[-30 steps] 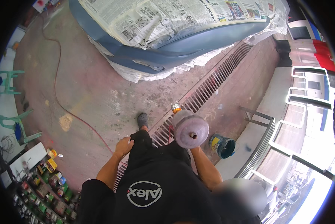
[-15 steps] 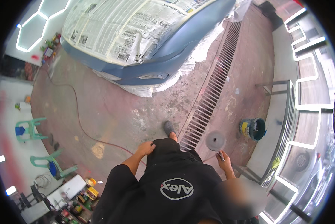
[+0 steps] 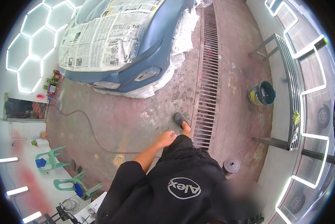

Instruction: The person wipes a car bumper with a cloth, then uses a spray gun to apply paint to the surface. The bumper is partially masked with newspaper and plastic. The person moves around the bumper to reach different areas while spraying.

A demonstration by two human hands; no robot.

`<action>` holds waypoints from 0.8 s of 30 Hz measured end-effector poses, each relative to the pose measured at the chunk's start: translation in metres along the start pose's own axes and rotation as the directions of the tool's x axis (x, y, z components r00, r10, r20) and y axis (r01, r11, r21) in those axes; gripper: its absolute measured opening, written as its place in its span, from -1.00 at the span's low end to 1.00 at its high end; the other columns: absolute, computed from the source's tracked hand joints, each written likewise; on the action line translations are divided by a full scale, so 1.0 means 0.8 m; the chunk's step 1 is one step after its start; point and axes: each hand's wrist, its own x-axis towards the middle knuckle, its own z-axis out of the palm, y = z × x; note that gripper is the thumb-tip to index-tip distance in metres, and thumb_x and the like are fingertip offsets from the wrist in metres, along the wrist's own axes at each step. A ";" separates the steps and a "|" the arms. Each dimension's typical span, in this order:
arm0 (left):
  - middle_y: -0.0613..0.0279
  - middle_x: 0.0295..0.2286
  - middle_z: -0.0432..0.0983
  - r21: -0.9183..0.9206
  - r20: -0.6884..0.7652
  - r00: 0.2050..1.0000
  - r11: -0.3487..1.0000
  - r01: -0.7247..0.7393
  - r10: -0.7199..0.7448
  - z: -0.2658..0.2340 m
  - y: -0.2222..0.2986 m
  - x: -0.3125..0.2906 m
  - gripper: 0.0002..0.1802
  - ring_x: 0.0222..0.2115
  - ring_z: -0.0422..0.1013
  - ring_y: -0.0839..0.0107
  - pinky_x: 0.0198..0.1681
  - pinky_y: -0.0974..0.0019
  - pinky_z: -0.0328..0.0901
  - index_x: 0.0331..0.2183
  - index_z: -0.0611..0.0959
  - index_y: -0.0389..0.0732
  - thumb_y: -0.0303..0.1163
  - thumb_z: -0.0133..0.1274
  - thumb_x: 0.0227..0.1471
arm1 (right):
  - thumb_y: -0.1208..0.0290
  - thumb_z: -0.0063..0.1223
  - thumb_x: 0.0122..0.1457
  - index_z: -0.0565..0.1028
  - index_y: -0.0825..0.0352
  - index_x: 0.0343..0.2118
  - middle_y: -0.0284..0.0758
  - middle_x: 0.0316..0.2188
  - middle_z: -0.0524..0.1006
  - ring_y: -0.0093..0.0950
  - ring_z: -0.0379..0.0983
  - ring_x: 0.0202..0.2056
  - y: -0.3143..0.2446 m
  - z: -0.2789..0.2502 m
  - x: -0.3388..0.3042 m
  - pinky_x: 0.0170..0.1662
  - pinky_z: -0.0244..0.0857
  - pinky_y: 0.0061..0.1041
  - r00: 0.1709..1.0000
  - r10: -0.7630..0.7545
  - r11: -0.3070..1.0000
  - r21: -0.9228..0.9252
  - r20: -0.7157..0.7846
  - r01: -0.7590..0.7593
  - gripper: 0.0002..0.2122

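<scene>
My left hand (image 3: pixel 167 138) hangs in front of my dark shorts, its fingers loosely curled, with nothing seen in them. By my right side is the round grey lid of a spray gun's cup (image 3: pixel 231 165). My right hand is hidden behind the cup and a blurred patch, so its fingers do not show; the earlier frame shows it round the gun's handle. Ahead stands a car front with a matt grey-blue bumper (image 3: pixel 137 76), masked with newspaper sheets (image 3: pixel 100 41). Neither hand touches the car.
A metal floor grating (image 3: pixel 208 74) runs ahead beside my foot. A dark bucket (image 3: pixel 262 93) and a metal rack (image 3: pixel 289 78) stand at right. A thin red hose (image 3: pixel 91 125) crosses the floor at left, near green plastic chairs (image 3: pixel 51 160).
My view has turned and shifted; the bucket sits higher and the car further left in the picture. My left hand has swung forward; the spray gun's cup has come lower, closer to my side.
</scene>
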 end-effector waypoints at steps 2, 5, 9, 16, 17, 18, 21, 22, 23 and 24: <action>-0.19 0.09 0.66 -0.078 -0.004 0.999 0.996 0.043 -0.043 0.041 -0.024 -0.035 -0.36 0.14 0.57 -0.11 0.25 -0.01 0.38 0.18 0.69 -0.25 0.08 0.04 0.36 | 0.08 0.20 0.41 0.58 0.35 0.09 -0.25 -0.56 0.52 -0.48 0.47 -0.52 0.025 0.013 -0.024 -0.39 0.36 -0.32 0.997 0.074 0.996 0.050 -0.010 -0.073 -0.59; -0.19 0.05 0.68 -0.272 -0.043 0.979 0.946 0.179 -0.198 0.090 -0.079 -0.084 -0.34 0.12 0.56 -0.16 0.21 -0.02 0.39 0.09 0.74 -0.27 0.11 0.02 0.35 | 0.08 0.20 0.41 0.59 0.34 0.08 -0.26 -0.57 0.51 -0.50 0.45 -0.54 0.048 0.028 -0.039 -0.41 0.34 -0.34 0.993 0.115 0.989 0.097 -0.016 -0.113 -0.59; -0.26 0.00 0.68 -0.278 -0.104 0.953 0.929 0.245 -0.283 0.116 -0.180 -0.146 -0.35 0.07 0.58 -0.20 0.17 -0.02 0.41 0.04 0.76 -0.31 0.09 0.02 0.33 | 0.07 0.20 0.42 0.59 0.33 0.07 -0.28 -0.59 0.49 -0.52 0.43 -0.56 0.082 0.053 -0.033 -0.44 0.32 -0.35 0.995 0.094 0.987 0.132 -0.019 -0.091 -0.60; -0.29 -0.06 0.70 -0.208 -0.124 0.972 0.963 0.173 -0.201 0.102 -0.245 -0.191 -0.38 0.03 0.61 -0.20 0.11 -0.03 0.45 0.05 0.73 -0.35 0.02 0.05 0.29 | 0.05 0.20 0.42 0.59 0.31 0.04 -0.31 -0.62 0.45 -0.55 0.38 -0.61 0.184 0.067 0.047 -0.49 0.27 -0.38 0.958 -0.108 0.981 0.126 -0.265 0.145 -0.61; -0.29 -0.07 0.71 -0.235 -0.168 0.964 0.958 0.165 -0.207 0.098 -0.253 -0.196 -0.38 0.02 0.61 -0.18 0.11 -0.02 0.45 0.05 0.73 -0.35 0.01 0.06 0.29 | 0.05 0.20 0.42 0.59 0.30 0.03 -0.31 -0.62 0.45 -0.55 0.38 -0.61 0.170 0.073 0.043 -0.49 0.27 -0.38 0.942 -0.135 0.977 0.115 -0.306 0.178 -0.61; -0.28 -0.08 0.71 -0.261 -0.213 0.955 0.954 0.149 -0.208 0.092 -0.259 -0.197 -0.38 0.01 0.62 -0.16 0.10 0.00 0.45 0.05 0.73 -0.36 0.01 0.07 0.29 | 0.03 0.20 0.42 0.58 0.28 0.05 -0.32 -0.60 0.46 -0.54 0.39 -0.59 0.152 0.063 0.044 -0.48 0.28 -0.38 0.956 -0.069 0.978 0.169 -0.285 0.121 -0.60; -0.25 -0.07 0.72 -0.382 -0.271 0.892 0.891 0.246 -0.362 0.076 -0.289 -0.249 -0.40 0.00 0.63 -0.07 0.11 0.07 0.45 0.06 0.73 -0.38 -0.02 0.09 0.31 | -0.03 0.20 0.42 0.55 0.21 0.12 -0.33 -0.51 0.50 -0.52 0.41 -0.52 -0.028 0.076 -0.027 -0.43 0.34 -0.39 0.972 0.188 0.946 0.294 -0.144 -0.139 -0.57; -0.23 -0.07 0.72 -0.422 -0.260 0.889 0.873 0.245 -0.376 0.069 -0.280 -0.246 -0.40 -0.01 0.63 -0.03 0.12 0.10 0.44 0.07 0.72 -0.39 -0.03 0.09 0.33 | -0.05 0.18 0.42 0.51 0.22 0.16 -0.33 -0.52 0.49 -0.51 0.44 -0.54 -0.042 0.070 -0.036 -0.46 0.36 -0.41 0.952 0.254 0.928 0.320 -0.171 -0.190 -0.54; -0.24 -0.06 0.72 -0.447 -0.268 0.889 0.865 0.226 -0.371 0.068 -0.290 -0.245 -0.40 0.00 0.63 -0.05 0.12 0.08 0.44 0.06 0.73 -0.39 -0.02 0.10 0.31 | -0.05 0.18 0.42 0.50 0.21 0.17 -0.33 -0.52 0.49 -0.51 0.46 -0.54 -0.054 0.071 -0.035 -0.47 0.37 -0.41 0.956 0.229 0.937 0.308 -0.184 -0.165 -0.53; -0.24 -0.06 0.71 -0.472 -0.276 0.888 0.856 0.209 -0.369 0.067 -0.302 -0.249 -0.39 0.01 0.63 -0.06 0.12 0.06 0.44 0.05 0.73 -0.38 -0.01 0.11 0.30 | -0.06 0.18 0.42 0.49 0.20 0.18 -0.33 -0.52 0.50 -0.50 0.47 -0.53 -0.068 0.075 -0.032 -0.47 0.38 -0.41 0.959 0.206 0.945 0.294 -0.194 -0.143 -0.53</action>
